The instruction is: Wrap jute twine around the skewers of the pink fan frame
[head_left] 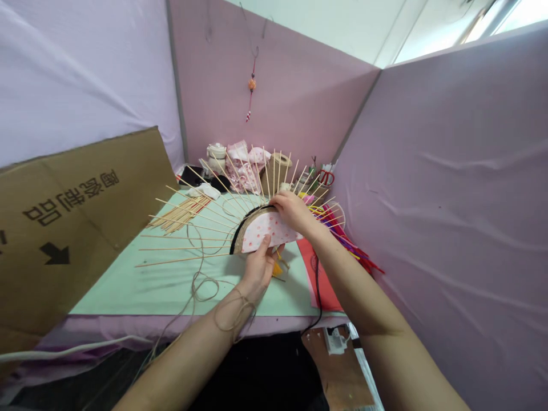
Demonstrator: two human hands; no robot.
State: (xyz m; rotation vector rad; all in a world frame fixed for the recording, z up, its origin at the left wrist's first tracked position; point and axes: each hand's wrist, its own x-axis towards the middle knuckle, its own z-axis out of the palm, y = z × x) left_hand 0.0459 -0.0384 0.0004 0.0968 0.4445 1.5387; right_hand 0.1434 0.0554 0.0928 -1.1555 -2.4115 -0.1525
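Note:
I hold up a half-round piece (265,231) covered in white cloth with red dots, edged in black, with several thin wooden sticks (188,220) fanning out from it. My left hand (257,267) grips its lower edge from below, thumb on the cloth. My right hand (293,211) is closed over its top rim, fingers pressed on the edge. Jute twine (205,285) trails over my left wrist onto the green tabletop (145,285).
A bundle of loose sticks (182,216) lies at the left. A twine spool (276,171), cloth rolls (244,162) and red scissors (326,176) stand at the back. Coloured pipe cleaners (346,240) and red paper (321,279) lie right. Cardboard (72,228) leans left; pink partition walls enclose the desk.

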